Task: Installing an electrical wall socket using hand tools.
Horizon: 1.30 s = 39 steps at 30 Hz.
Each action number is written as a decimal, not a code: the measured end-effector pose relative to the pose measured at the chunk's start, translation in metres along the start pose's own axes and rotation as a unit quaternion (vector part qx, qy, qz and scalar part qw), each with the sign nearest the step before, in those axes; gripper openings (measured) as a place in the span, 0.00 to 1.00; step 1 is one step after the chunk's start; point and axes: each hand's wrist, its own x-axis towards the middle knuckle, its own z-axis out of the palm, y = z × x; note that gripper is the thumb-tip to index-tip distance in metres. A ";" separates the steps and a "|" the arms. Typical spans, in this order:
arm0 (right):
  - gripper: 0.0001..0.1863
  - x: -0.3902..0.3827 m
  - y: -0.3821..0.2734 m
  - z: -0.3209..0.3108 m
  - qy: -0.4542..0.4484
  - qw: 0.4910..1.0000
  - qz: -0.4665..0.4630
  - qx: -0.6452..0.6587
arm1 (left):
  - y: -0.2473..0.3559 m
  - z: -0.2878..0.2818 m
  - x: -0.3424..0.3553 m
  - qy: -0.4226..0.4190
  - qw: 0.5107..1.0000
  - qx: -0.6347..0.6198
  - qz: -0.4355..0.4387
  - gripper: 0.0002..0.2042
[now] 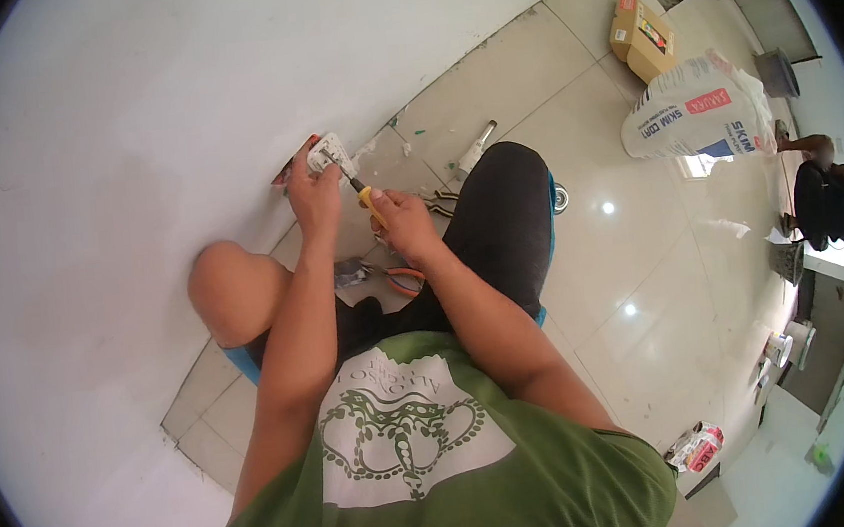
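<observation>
Close to the wall, my left hand [316,194] is closed round a small white electrical fitting [328,155], which looks like the back of a socket or switch. Beside it, a red piece [285,171] shows at the wall, partly hidden by my fingers. A screwdriver [368,196] with a yellow and black handle is gripped in my right hand [405,227]. Its shaft points up and left, with the tip at the white fitting; whether it sits in a screw is too small to tell.
Orange-handled pliers [406,282] lie between my legs, and dark-handled pliers [439,202] by my right knee. Past them is a scraper-like tool [478,148]. A large white sack [700,114] and cardboard box [641,39] stand farther right. Another person [822,196] is at the far right.
</observation>
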 end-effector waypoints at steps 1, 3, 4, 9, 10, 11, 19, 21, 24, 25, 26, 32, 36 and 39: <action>0.19 0.000 -0.009 -0.003 0.000 1.000 0.000 -0.003 | 0.003 -0.001 -0.001 0.000 1.000 0.010 -0.009 0.29; 0.20 -0.002 -0.022 -0.012 -0.093 0.970 0.155 0.166 | 0.003 -0.003 -0.002 0.001 1.000 0.017 -0.018 0.29; 0.20 -0.001 -0.021 -0.012 -0.092 0.970 0.152 0.165 | -0.001 -0.002 0.000 0.005 1.000 0.001 -0.012 0.29; 0.19 -0.011 -0.007 0.003 0.213 0.851 -0.303 -0.371 | -0.016 0.000 0.005 0.020 0.998 -0.020 0.056 0.28; 0.19 -0.013 -0.005 0.004 0.210 0.850 -0.305 -0.375 | -0.012 0.002 0.004 0.014 0.999 0.002 0.033 0.29; 0.19 -0.013 -0.002 0.003 0.196 0.903 -0.271 -0.269 | -0.009 0.003 0.002 0.009 1.000 0.023 0.010 0.29; 0.30 -0.020 -0.018 -0.009 -0.067 0.939 0.135 0.309 | -0.024 0.006 0.008 0.031 0.998 -0.015 0.054 0.29; 0.29 -0.021 -0.015 -0.014 -0.143 0.940 0.152 0.268 | -0.024 0.006 0.007 0.039 0.997 -0.026 0.059 0.29; 0.24 -0.022 -0.011 -0.008 -0.114 0.983 0.106 0.093 | -0.021 0.009 0.006 0.049 0.997 -0.029 0.056 0.30; 0.22 -0.026 -0.010 0.000 0.011 0.987 -0.042 -0.152 | -0.020 0.010 0.006 0.036 0.998 -0.029 0.039 0.29; 0.21 -0.032 -0.013 0.010 0.133 0.895 -0.188 -0.381 | -0.018 0.009 0.005 0.024 0.999 -0.028 0.021 0.29; 0.20 -0.011 0.003 0.000 0.141 0.971 -0.162 -0.106 | -0.028 0.011 0.006 0.098 0.988 0.044 0.108 0.27; 0.20 -0.021 -0.014 -0.012 -0.168 0.922 0.185 0.294 | -0.003 0.007 -0.006 0.058 0.997 0.034 0.027 0.28; 0.18 -0.017 -0.012 -0.008 -0.083 0.972 0.138 0.173 | 0.007 0.006 -0.009 0.038 0.997 0.055 -0.026 0.29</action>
